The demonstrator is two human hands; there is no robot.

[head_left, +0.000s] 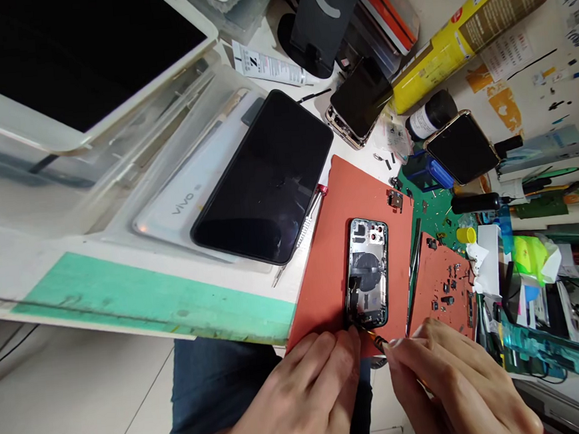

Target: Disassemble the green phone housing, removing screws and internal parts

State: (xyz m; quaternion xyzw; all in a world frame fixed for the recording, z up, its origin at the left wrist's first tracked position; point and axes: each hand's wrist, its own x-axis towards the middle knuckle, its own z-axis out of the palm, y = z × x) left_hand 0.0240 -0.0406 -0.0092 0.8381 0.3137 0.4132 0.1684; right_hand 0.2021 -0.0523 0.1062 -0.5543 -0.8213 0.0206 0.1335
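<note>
Orange-red silicone mat (325, 288) on the workbench, and near its middle, lying flat, an opened phone rear housing (367, 272): grey metal inside, a dark round patch in the centre, camera holes at the top end, small cables and parts at the lower end. Left hand (303, 393) at the lower edge of the housing, with fingers close together and fingertips touching, grip not clear. Right hand (447, 382) closed in a pinch on a small orange-handled screwdriver (377, 341), just below the housing. Long tweezers (413, 277) on the mat, just beside the housing. Left of the mat, a clear plastic case (161, 120), with a white vivo box (189, 211) inside and a black phone (261, 179) lying on this box.
</note>
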